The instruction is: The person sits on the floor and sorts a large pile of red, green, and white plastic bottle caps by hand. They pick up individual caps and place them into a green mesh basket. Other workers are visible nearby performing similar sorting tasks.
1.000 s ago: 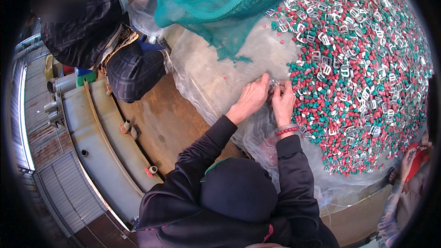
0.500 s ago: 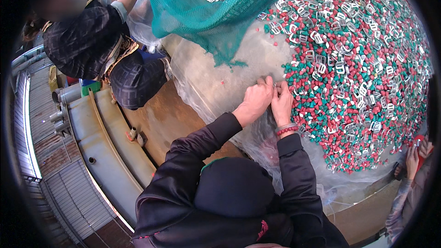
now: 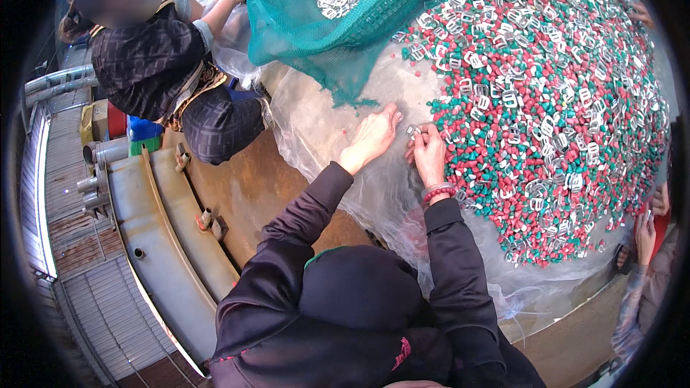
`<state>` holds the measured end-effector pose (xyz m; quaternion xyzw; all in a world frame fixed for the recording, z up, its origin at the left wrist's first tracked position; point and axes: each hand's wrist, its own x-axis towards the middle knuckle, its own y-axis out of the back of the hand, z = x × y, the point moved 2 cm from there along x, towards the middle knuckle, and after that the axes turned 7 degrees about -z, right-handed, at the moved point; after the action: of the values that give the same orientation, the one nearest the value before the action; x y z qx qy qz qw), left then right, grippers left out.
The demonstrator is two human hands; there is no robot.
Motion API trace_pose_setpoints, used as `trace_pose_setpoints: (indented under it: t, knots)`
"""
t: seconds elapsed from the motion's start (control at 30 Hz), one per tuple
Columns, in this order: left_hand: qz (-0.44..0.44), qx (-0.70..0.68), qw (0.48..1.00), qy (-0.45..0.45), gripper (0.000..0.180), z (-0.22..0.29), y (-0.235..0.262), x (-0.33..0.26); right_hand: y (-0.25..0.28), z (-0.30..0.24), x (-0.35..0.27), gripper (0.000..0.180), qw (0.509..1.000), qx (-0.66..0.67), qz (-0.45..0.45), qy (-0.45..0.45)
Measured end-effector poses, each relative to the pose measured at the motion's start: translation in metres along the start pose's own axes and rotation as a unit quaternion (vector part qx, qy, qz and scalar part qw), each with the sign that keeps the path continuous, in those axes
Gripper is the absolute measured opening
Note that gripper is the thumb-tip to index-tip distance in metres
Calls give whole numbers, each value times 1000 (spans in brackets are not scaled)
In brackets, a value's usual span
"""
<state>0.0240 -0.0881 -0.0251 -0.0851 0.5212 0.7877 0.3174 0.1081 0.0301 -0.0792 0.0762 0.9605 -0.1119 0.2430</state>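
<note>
My right hand (image 3: 429, 152) pinches a small silver metal buckle (image 3: 413, 130) at its fingertips, at the left edge of a big pile of red and green pellets mixed with silver buckles (image 3: 546, 115). A red bead bracelet sits on that wrist. My left hand (image 3: 374, 136) lies just to the left, fingers stretched out on the clear plastic sheet (image 3: 323, 129) that carries the pile, with nothing seen in it. A green mesh bag (image 3: 338, 21) with several silver buckles inside lies above both hands.
A person in dark patterned clothes (image 3: 158, 72) crouches at the upper left, one hand at the mesh bag. Another person's hand (image 3: 645, 233) shows at the right edge. A grey metal trough (image 3: 151, 244) and a brown floor (image 3: 244, 187) lie to my left.
My hands were close together over the buckle. Now the left hand has drawn slightly away to the left and flattened, while the right keeps the buckle. The view has shifted a little.
</note>
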Motion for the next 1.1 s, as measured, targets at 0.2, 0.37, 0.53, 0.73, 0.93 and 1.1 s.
trace_pose_setpoints:
  t: [0.2,0.37,0.53,0.73,0.93,1.1]
  knots:
    - [-39,-671,737,70,35,5,9,-25,1,-31,-29,13,977,201,-58,35]
    - [-106,-815,570,10,20,10,13,-26,40,-63,-50,13,943,330,5,53]
    - [-203,-525,827,-9,23,23,-3,-2,136,-102,-86,28,948,290,33,131]
    - [-55,51,972,-224,42,61,-28,17,148,-120,-93,6,983,175,53,32]
    - [-33,131,983,-121,29,61,-45,13,92,-82,-55,34,919,-382,63,69]
    - [-18,22,998,-57,29,48,-42,6,60,-58,-23,31,853,-515,40,76]
